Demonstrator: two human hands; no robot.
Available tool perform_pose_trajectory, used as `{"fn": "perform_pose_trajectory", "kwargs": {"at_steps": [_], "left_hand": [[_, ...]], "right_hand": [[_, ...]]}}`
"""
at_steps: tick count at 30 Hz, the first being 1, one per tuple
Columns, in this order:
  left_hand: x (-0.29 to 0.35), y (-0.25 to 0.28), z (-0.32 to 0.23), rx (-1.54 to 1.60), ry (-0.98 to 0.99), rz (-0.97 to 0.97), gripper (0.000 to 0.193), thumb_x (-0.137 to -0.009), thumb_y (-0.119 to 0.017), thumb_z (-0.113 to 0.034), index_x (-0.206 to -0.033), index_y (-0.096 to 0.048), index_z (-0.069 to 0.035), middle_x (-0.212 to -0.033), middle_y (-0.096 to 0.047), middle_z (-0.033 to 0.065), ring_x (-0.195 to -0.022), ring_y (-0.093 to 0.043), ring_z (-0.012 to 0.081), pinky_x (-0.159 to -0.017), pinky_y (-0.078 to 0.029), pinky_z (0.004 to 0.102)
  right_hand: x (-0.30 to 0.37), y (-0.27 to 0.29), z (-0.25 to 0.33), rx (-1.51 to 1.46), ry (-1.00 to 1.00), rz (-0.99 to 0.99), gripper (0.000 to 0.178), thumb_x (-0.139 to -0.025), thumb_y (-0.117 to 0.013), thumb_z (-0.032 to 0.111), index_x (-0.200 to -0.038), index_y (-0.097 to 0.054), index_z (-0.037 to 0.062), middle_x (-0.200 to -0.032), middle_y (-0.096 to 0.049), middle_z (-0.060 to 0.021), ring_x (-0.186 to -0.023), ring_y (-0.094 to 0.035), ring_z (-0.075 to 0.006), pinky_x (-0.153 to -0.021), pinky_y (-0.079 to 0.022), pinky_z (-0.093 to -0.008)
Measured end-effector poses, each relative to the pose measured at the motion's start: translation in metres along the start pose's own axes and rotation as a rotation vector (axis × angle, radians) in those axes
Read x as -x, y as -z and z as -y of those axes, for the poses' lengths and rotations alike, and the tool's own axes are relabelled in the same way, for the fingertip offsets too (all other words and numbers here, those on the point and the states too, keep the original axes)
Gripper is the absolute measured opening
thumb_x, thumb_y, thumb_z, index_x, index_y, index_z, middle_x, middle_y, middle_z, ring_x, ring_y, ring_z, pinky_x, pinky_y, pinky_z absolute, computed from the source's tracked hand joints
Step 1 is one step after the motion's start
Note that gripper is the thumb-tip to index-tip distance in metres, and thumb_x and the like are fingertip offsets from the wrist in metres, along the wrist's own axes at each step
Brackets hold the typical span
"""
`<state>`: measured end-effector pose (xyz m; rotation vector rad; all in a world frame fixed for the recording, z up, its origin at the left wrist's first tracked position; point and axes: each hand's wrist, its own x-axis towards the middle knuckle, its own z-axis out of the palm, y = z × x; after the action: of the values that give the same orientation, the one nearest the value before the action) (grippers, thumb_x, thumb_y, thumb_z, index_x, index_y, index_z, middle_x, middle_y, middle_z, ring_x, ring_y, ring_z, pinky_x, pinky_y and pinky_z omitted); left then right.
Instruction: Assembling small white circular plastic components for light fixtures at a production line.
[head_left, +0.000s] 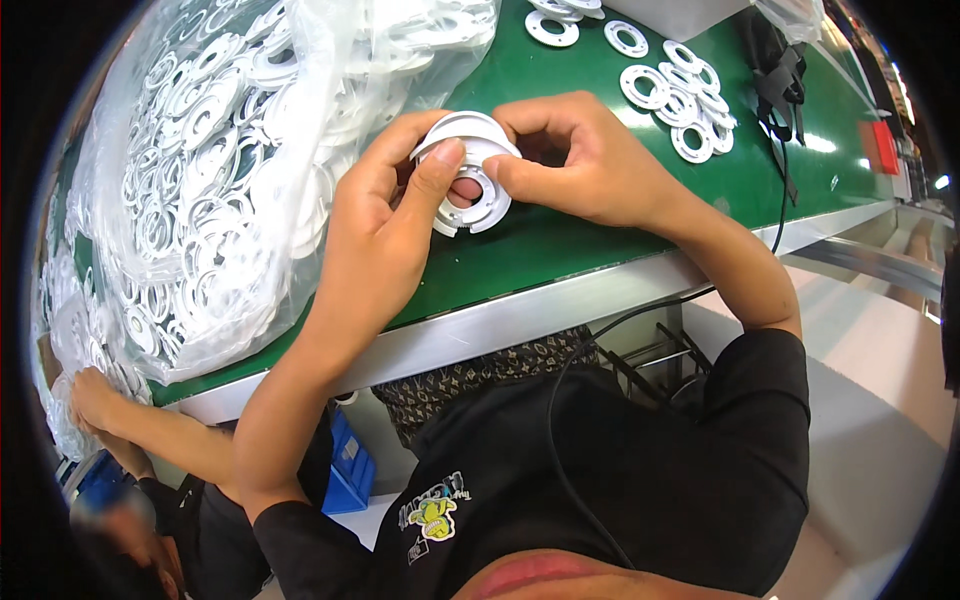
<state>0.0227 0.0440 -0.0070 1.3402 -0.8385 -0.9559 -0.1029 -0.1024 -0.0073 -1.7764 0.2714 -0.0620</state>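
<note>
Between my two hands, above the green table, is a white ring-shaped plastic part (486, 212) with a round hole and a notched lower edge. A curved white piece (470, 128) lies across its top; whether the two are joined I cannot tell. My left hand (400, 190) grips the ring from the left, thumb on its face and a fingertip showing through the hole. My right hand (575, 160) pinches the upper right edge between thumb and bent index finger. Its other fingers are partly hidden.
Left stands a big clear plastic bag (310, 130) full of white rings. A loose pile of white rings (680, 100) lies right on the green table (600, 235). Black straps (780, 85) and a cable hang at right. A co-worker's hand (95, 400) is at lower left, near a blue bin (347, 465).
</note>
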Motion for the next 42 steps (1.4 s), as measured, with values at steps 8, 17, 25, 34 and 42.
{"fn": "perform_pose_trajectory", "kwargs": {"at_steps": [8,17,25,34,42], "left_hand": [[-0.001,0.004,-0.004,-0.07,0.009,-0.009,0.03,-0.093,-0.058,-0.022,-0.111,-0.06,0.003,-0.089,-0.063,0.0042,-0.078,-0.057,0.0073,-0.071,-0.045,0.0201],[-0.007,0.006,-0.008,0.266,-0.011,-0.162,0.038,-0.094,-0.056,-0.017,-0.12,-0.049,0.01,-0.095,-0.065,0.0103,-0.089,-0.061,0.0116,-0.083,-0.045,0.0216],[-0.002,0.002,-0.011,-0.009,0.002,-0.004,0.028,-0.096,-0.052,-0.02,-0.109,-0.064,0.002,-0.088,-0.065,0.0051,-0.081,-0.057,0.0081,-0.078,-0.044,0.0202],[-0.001,0.002,-0.007,0.1,0.062,0.042,0.032,-0.098,-0.049,-0.023,-0.113,-0.062,0.003,-0.089,-0.066,0.0054,-0.084,-0.057,0.0072,-0.078,-0.045,0.0204],[0.0,0.002,-0.005,0.026,0.034,0.058,0.03,-0.097,-0.051,-0.022,-0.111,-0.063,0.002,-0.09,-0.067,0.0061,-0.083,-0.059,0.0077,-0.076,-0.046,0.0204]], "right_hand": [[0.001,-0.003,0.006,0.048,0.034,-0.09,0.024,-0.081,-0.064,0.023,-0.076,-0.062,-0.0005,-0.059,-0.052,0.0008,-0.056,-0.042,-0.0049,-0.05,-0.035,-0.0232],[-0.003,0.006,0.006,-0.26,-0.003,-0.142,0.022,-0.086,-0.065,0.023,-0.09,-0.068,0.0017,-0.076,-0.066,-0.0024,-0.064,-0.058,-0.0058,-0.052,-0.042,-0.0197],[-0.001,0.002,0.0,0.101,0.269,-0.306,0.027,-0.084,-0.065,0.029,-0.082,-0.066,0.002,-0.065,-0.059,-0.0001,-0.057,-0.05,-0.0063,-0.053,-0.04,-0.0213],[-0.002,-0.001,-0.001,0.214,0.369,-0.332,0.022,-0.082,-0.064,0.023,-0.076,-0.063,0.0017,-0.062,-0.059,-0.0047,-0.053,-0.05,-0.0111,-0.05,-0.039,-0.024],[0.0,-0.002,0.0,0.174,0.322,-0.262,0.027,-0.081,-0.067,0.026,-0.073,-0.059,0.0016,-0.059,-0.051,-0.0051,-0.054,-0.045,-0.0109,-0.049,-0.035,-0.0258]]}}
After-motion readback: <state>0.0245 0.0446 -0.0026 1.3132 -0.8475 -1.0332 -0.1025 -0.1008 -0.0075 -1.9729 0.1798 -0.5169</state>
